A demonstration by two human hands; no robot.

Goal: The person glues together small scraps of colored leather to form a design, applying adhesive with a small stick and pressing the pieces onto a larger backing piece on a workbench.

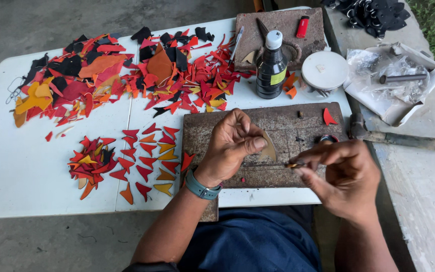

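My left hand pinches a small tan fin-shaped leather piece between thumb and fingers, above a brown worn work board. A teal watch sits on that wrist. My right hand holds a thin small tool by its fingertips, its tip close to the tan piece. Both hands hover over the board's near half.
Rows of red, orange and yellow cut leather shapes lie left of the board on the white table. A big scrap pile lies behind. A dark bottle, white lid, red lighter and hammer are nearby.
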